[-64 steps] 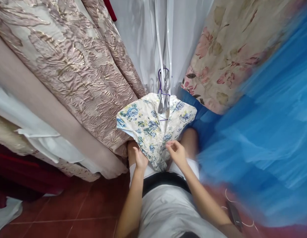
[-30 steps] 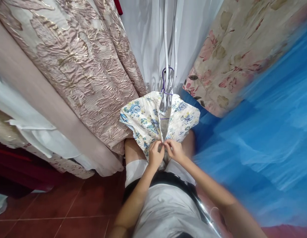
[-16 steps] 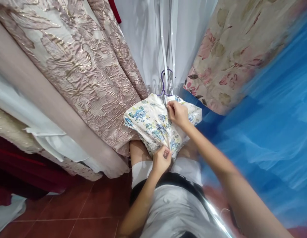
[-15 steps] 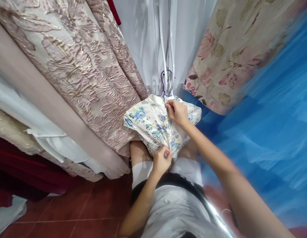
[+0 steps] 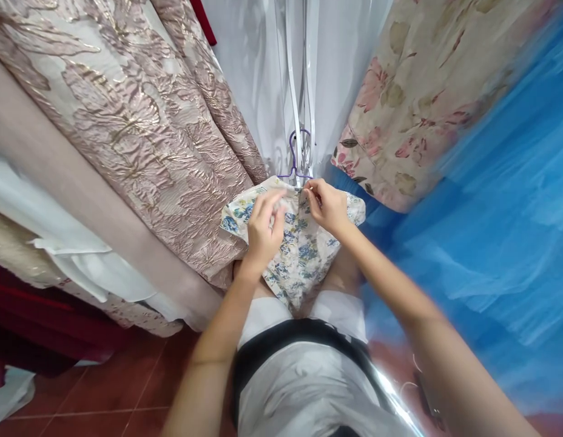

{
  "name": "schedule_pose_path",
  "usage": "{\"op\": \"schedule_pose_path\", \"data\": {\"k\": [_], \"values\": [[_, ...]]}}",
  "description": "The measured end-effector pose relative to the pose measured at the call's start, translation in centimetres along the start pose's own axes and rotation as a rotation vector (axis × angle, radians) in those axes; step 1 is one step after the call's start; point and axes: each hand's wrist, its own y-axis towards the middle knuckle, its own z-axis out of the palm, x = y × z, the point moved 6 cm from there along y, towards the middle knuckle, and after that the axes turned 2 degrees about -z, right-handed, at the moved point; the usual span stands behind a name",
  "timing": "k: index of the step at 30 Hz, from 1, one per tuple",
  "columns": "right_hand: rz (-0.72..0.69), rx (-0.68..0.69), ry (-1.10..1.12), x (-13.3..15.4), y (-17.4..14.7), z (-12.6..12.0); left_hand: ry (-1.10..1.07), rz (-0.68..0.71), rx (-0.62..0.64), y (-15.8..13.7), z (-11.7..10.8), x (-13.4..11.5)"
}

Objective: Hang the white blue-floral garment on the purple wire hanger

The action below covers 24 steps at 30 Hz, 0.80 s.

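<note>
A white blouse [image 5: 304, 249] printed with blue flowers hangs on a purple hanger [image 5: 293, 152] in front of my thighs. At its top edge, near the middle, my right hand [image 5: 327, 205] is closed in a pinch on the fabric. My left hand [image 5: 266, 229] is raised over the blouse's left side. Its thumb and fingers are apart, slightly blurred, with nothing visible between them. Part of the print lies hidden behind both hands.
White straps [image 5: 290, 85] hang above the hanger before a white cloth [image 5: 254, 60]. Pink embroidered fabric [image 5: 140, 121] hangs at left, floral fabric [image 5: 395, 121] and blue tulle [image 5: 482, 255] at right. Red floor tiles [image 5: 104, 388] show at lower left.
My left hand has let go of the blouse's lower front and moved up toward its top left, fingers opening. My right hand keeps its pinch near the top edge.
</note>
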Motion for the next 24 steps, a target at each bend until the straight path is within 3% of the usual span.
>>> {"op": "schedule_pose_path", "data": {"k": [2, 4, 7, 10, 17, 22, 24], "values": [[-0.013, 0.01, -0.006, -0.1, 0.2, 0.2, 0.087, 0.085, 0.131, 3.8, 0.8, 0.1], [-0.028, 0.013, -0.02, 0.0, -0.2, 0.6, 0.149, 0.125, 0.275, 5.7, 2.2, 0.7], [-0.068, 0.056, -0.043, 0.2, -1.8, 1.8, 0.17, 0.093, 0.265, 6.8, 2.8, 1.6], [-0.083, 0.133, -0.036, 0.3, -3.8, 3.1, 0.134, 0.052, 0.199, 7.3, 1.8, 1.7], [-0.034, 0.021, 0.027, -0.2, -3.3, 1.8, 0.191, 0.156, 0.54, 6.3, 2.0, 0.7], [0.049, 0.046, 0.025, 0.0, -1.8, 1.6, 0.191, 0.251, 0.607, 5.8, 2.0, 1.2], [0.068, 0.042, 0.02, 0.1, -1.6, 1.6, 0.164, 0.264, 0.574, 6.0, 1.9, 1.3]]}}
